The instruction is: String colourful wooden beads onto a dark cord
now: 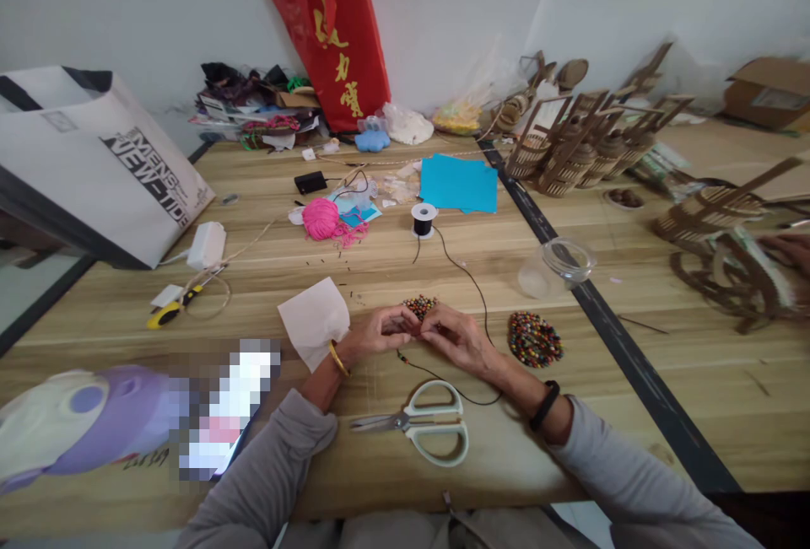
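Note:
My left hand (pixel 387 330) and my right hand (pixel 456 338) meet at the middle of the table, fingertips pinched together on something too small to make out. A pile of colourful beads (pixel 419 306) lies just behind the fingers. From the white spool (pixel 423 219) a black cord (pixel 472 286) runs down past my right wrist and curves back under my hands, with a few beads (pixel 402 357) on its end. A coiled heap of strung beads (pixel 535 339) lies right of my right hand. White-handled scissors (pixel 436 422) lie in front of my hands.
Left are white paper (pixel 315 321), a phone (pixel 229 410), a purple-and-white object (pixel 94 422) and a yellow cutter (pixel 174 310). Behind are pink yarn (pixel 321 218) and blue sheets (pixel 459 184). A clear jar (pixel 557 266) and wooden models (pixel 569 148) stand right; another person's hand (pixel 788 250) shows at the edge.

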The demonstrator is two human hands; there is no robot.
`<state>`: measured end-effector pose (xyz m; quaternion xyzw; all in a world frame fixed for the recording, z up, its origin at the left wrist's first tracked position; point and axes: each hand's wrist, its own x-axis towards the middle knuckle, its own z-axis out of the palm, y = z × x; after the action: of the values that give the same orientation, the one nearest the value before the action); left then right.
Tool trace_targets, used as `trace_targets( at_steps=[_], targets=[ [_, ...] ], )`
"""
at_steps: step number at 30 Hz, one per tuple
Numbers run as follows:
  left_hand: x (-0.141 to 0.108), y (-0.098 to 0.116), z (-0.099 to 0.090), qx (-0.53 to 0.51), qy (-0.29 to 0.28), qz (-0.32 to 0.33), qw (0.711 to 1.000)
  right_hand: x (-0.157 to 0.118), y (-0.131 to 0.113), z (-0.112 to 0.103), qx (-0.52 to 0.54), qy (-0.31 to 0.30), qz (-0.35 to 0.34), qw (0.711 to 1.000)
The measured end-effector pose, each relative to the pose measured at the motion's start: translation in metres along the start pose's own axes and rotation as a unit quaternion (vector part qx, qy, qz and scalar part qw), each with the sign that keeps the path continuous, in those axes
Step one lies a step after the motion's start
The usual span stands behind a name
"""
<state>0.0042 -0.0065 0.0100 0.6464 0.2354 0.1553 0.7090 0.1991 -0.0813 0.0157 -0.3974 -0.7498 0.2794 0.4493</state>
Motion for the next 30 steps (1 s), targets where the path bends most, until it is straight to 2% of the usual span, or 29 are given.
trace_targets(
  at_steps=[3, 10, 18, 21, 26, 30],
  targets=[
    [-0.001, 0.000, 0.000, 0.005, -0.001, -0.001, 1.000, 0.000, 0.000, 0.001, -0.007, -0.006, -0.006, 1.000],
    [-0.001, 0.007, 0.003, 0.015, 0.021, -0.046, 0.999, 0.000, -0.001, -0.001, -0.016, -0.008, -0.001, 1.000],
    [0.001, 0.006, 0.003, 0.024, 0.034, -0.044, 0.998, 0.001, 0.002, -0.003, -0.003, -0.026, 0.009, 1.000],
    [0.001, 0.007, 0.004, 0.029, 0.036, -0.040, 0.998, 0.003, 0.002, -0.009, -0.004, -0.009, 0.034, 0.999],
    [0.000, 0.007, 0.005, 0.039, 0.042, -0.035, 0.998, 0.006, 0.009, -0.028, -0.051, 0.052, 0.118, 0.990],
    [0.001, 0.004, 0.004, 0.042, 0.042, -0.030, 0.998, 0.005, 0.014, -0.044, -0.123, 0.020, 0.153, 0.980]
  ],
)
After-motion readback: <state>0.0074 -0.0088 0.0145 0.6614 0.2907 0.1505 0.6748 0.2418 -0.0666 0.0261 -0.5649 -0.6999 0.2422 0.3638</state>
